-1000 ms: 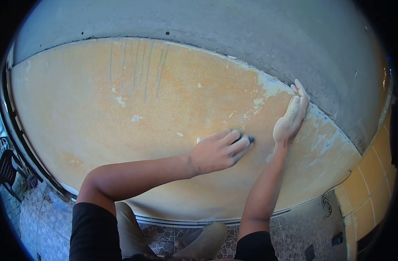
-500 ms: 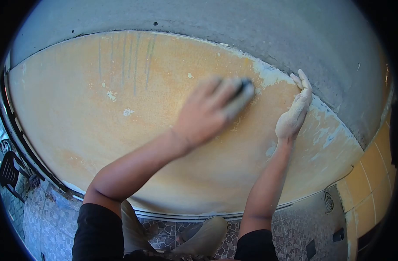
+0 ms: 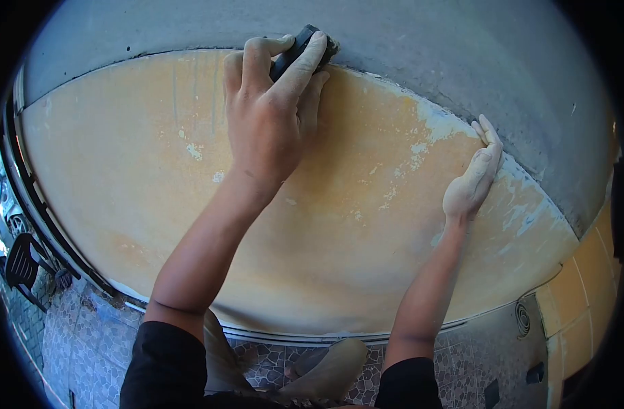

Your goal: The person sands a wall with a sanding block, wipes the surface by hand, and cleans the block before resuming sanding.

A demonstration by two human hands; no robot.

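Observation:
My left hand [image 3: 264,123] grips a small black block [image 3: 300,51], possibly a sanding block, at the upper border of the yellow wall [image 3: 339,225]. Pale dust coats its fingers, and the block's working face is hidden. Over at the right, my right hand [image 3: 472,177] rests on the wall with straight fingers, its tips close to the grey band [image 3: 421,54] above. It holds nothing and is white with dust. Bare white patches [image 3: 438,123] and flaked spots mark the yellow paint.
A dark plastic chair [image 3: 24,269] stands outside at the far left, beyond a black rail [image 3: 43,204]. Stone-patterned floor [image 3: 94,347] lies below, with a coiled cable [image 3: 523,319] at the lower right. Yellow tiles [image 3: 571,300] face the right side.
My left hand has moved up and left with the black block, from the middle of the yellow wall to its upper edge. The view has shifted slightly; my right hand stays against the wall.

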